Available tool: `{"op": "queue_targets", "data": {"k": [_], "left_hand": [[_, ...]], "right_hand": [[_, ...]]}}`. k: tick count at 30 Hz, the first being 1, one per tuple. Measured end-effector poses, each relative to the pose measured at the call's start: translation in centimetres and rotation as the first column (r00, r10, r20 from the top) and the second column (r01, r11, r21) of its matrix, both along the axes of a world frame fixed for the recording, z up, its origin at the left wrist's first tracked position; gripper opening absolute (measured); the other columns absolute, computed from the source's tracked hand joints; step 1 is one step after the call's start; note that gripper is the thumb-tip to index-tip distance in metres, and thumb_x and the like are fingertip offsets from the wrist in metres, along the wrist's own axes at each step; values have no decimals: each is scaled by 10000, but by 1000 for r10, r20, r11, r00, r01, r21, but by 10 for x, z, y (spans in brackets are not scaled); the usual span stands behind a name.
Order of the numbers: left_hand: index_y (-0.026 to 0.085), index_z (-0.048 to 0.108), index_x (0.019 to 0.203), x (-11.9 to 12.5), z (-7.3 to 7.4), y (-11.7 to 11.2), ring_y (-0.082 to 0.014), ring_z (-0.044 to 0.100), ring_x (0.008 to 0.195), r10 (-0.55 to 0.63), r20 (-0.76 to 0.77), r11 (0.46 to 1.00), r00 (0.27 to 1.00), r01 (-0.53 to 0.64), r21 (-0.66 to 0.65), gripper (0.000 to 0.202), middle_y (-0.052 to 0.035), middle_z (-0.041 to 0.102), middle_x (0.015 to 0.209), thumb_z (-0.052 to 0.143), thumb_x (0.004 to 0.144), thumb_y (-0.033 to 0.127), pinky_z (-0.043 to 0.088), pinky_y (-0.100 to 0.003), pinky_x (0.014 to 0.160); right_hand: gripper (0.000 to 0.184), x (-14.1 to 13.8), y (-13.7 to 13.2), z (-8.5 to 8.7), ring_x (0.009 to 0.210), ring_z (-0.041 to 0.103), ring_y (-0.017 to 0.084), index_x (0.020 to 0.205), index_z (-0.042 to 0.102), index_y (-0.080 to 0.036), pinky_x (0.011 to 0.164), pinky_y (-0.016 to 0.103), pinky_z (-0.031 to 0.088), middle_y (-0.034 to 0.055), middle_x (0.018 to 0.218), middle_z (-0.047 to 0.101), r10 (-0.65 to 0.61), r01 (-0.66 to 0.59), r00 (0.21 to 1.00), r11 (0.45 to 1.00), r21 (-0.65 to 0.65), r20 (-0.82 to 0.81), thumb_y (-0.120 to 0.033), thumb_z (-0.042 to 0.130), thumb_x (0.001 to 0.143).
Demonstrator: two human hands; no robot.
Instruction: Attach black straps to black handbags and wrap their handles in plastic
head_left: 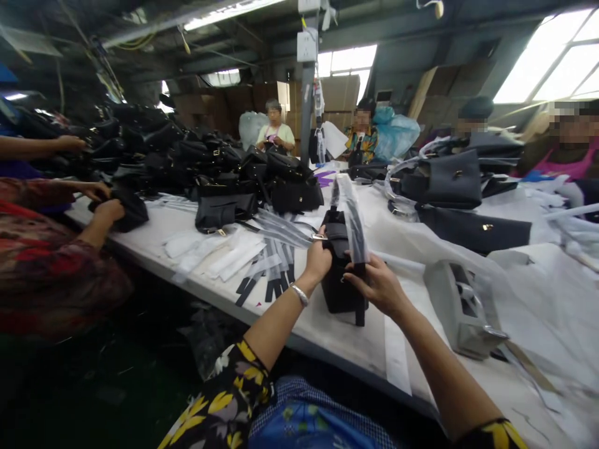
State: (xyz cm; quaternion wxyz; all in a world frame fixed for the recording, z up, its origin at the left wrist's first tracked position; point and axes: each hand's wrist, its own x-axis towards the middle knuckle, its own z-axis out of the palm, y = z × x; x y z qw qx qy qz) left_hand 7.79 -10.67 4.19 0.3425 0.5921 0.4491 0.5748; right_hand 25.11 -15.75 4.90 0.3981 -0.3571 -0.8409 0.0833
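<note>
A small black handbag [337, 292] stands upright on the white table in front of me. My left hand [319, 260] is closed on its upper left side, next to a shiny metal buckle [319, 237]. At the bag's right side, my right hand [378, 285] has its thumb and fingers closed around a black strap wrapped in clear plastic [354, 215]. The strap rises above the bag, and its dark lower end hangs down along the bag's side. Part of the left fingers is hidden behind the bag.
Plastic-wrapped straps [276, 265] lie fanned out on the left. Behind them is a large heap of black bags [210, 162]. A grey tape dispenser [461, 308] stands at right, near more black bags [472, 227]. A co-worker's hands [107, 209] handle a bag at far left.
</note>
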Motion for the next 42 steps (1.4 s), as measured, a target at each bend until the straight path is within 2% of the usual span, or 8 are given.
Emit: {"op": "queue_targets", "data": {"k": [4, 8, 13, 17, 24, 33, 37, 42], "left_hand": [[179, 588, 1341, -9, 13, -8, -217, 630, 1163, -75, -102, 997, 992, 78, 29, 512, -83, 697, 1245, 493, 846, 88, 430, -375, 1069], [174, 625, 1277, -72, 13, -8, -224, 635, 1141, -10, -264, 999, 964, -2, -46, 360, -111, 691, 1232, 489, 962, 282, 462, -393, 1027], [161, 620, 1187, -160, -18, 0, -262, 596, 1142, 100, -560, 947, 822, -251, -200, 311, -105, 612, 1272, 618, 926, 329, 477, -511, 983], [164, 619, 1174, -180, -46, 2, -250, 605, 1109, 50, -699, 910, 714, -321, -262, 294, -98, 612, 1251, 620, 925, 321, 501, -484, 948], [150, 675, 1022, -183, -34, -8, -281, 616, 1078, 66, -656, 909, 752, -316, -271, 285, -107, 702, 1054, 700, 827, 356, 454, -452, 962], [135, 717, 986, -104, -32, -128, -191, 684, 811, -166, -48, 913, 985, 135, -386, 400, -73, 749, 893, 651, 833, 499, 528, -280, 751], [147, 752, 936, -73, -39, -152, -183, 678, 792, -98, 276, 860, 956, 221, -460, 330, -66, 759, 867, 751, 776, 435, 516, -261, 739], [159, 739, 965, -64, -49, -166, -222, 706, 885, -124, 298, 805, 947, 271, -527, 327, -81, 776, 959, 805, 718, 362, 536, -281, 789]], "right_hand": [[168, -8, -28, 8, 1059, 650, 249, 1036, 681, -232, 970, 424, 507, 74, 1092, 714, -25, 22, 988, 1000, -20, -150, -331, 588, 937], [169, -13, -54, 12, 1040, 664, 250, 1042, 686, -242, 957, 414, 519, 57, 1069, 724, -19, 10, 996, 994, -105, -90, -329, 597, 927], [182, -15, -72, 4, 1027, 669, 281, 1031, 691, -233, 942, 471, 526, 74, 1048, 728, -108, 103, 993, 988, -118, -41, -346, 629, 902], [293, -17, -85, -9, 1100, 632, 322, 1107, 661, -210, 971, 540, 502, 118, 1124, 700, -254, 251, 962, 967, -43, -102, -373, 681, 865], [402, -15, -104, -27, 1289, 503, 305, 1274, 573, -249, 1073, 559, 433, 110, 1353, 582, -311, 314, 943, 949, 9, -123, -285, 661, 884], [421, -18, -114, -25, 1251, 527, 277, 1287, 530, -231, 1042, 492, 472, 118, 1335, 572, -374, 360, 904, 927, -100, -207, -250, 644, 882], [226, -13, -125, -25, 931, 651, 231, 1111, 602, -207, 804, 384, 562, 87, 1042, 678, -517, 458, 808, 853, -251, -284, -321, 606, 916], [213, -12, -137, -35, 739, 657, 193, 990, 690, -210, 670, 315, 519, 48, 912, 723, -363, 275, 930, 783, -557, -51, -391, 606, 914]]}}
